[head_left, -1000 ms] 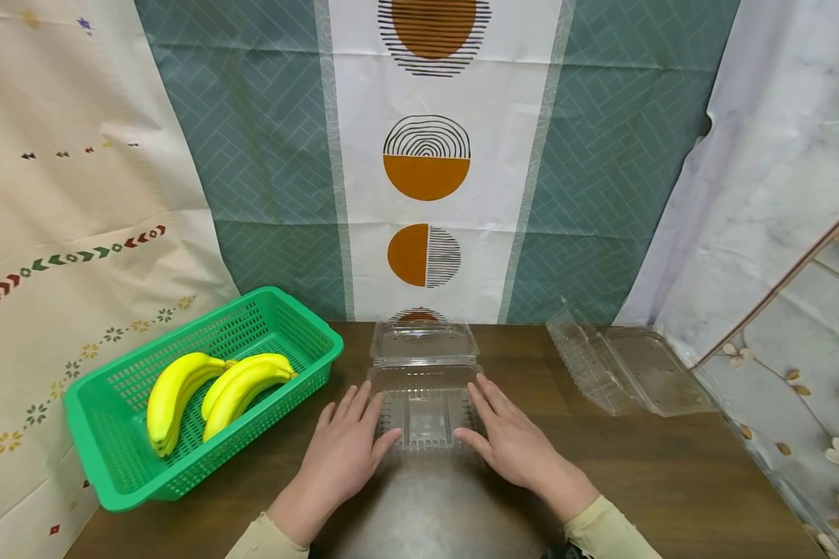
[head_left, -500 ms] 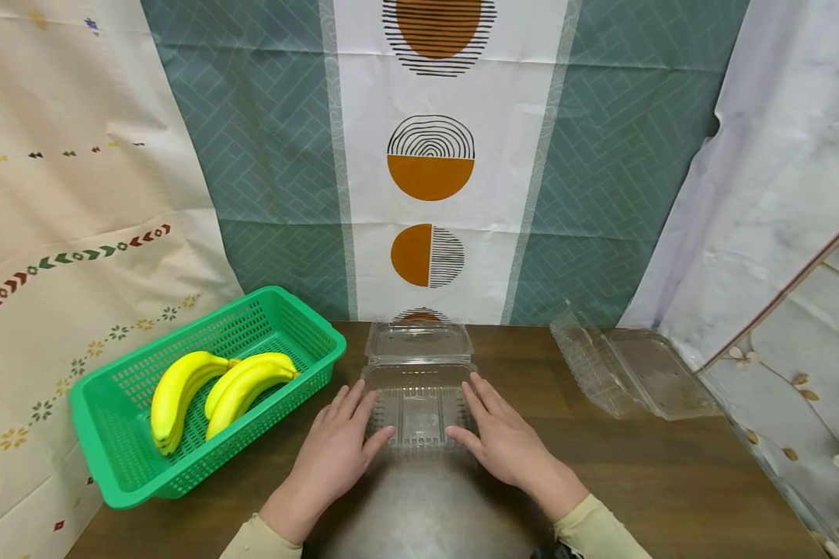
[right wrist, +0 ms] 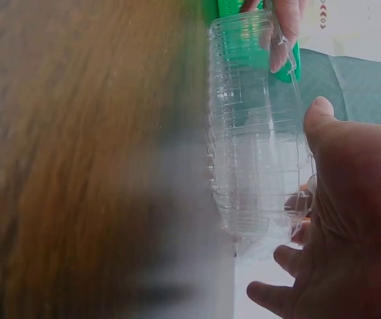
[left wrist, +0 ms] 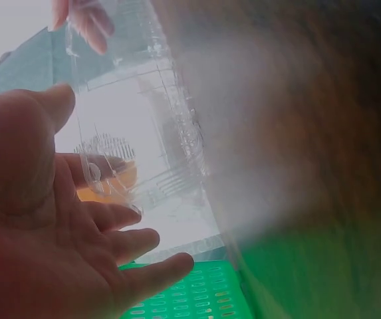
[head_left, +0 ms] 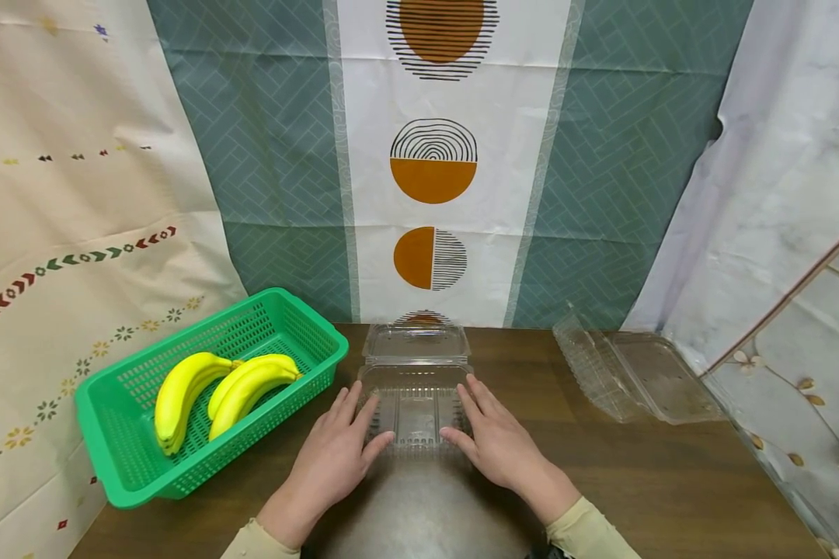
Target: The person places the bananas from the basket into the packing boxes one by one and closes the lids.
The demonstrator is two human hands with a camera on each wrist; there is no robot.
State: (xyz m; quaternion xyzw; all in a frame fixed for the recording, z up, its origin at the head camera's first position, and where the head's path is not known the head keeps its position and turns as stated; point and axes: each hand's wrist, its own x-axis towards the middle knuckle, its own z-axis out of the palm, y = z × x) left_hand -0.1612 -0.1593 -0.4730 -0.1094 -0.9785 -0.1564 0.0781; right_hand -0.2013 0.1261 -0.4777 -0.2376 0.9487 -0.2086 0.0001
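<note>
A clear plastic clamshell container (head_left: 418,411) stands on the table in front of me, its lid (head_left: 416,341) folded back toward the wall. At its left side is my left hand (head_left: 332,450), fingers extended and spread, fingertips right at the rim. My right hand (head_left: 499,442) mirrors it on the right side, thumb near the front corner. In the left wrist view the container wall (left wrist: 157,133) shows past the straight fingers of the left hand (left wrist: 64,206). The right wrist view has the ribbed side (right wrist: 256,146) close beside the thumb and fingers of the right hand (right wrist: 363,199).
To the left, a green plastic basket (head_left: 105,481) holds yellow bananas (head_left: 189,392) in two bunches. Another clear clamshell container (head_left: 594,373) lies opened at the back right. Patterned cloth (head_left: 280,155) hangs behind the brown wooden table (head_left: 636,481).
Both hands have shifted slightly left, and the container between them has moved left too. The camera view has turned a little left. Basket, bananas and the other container stay put.
</note>
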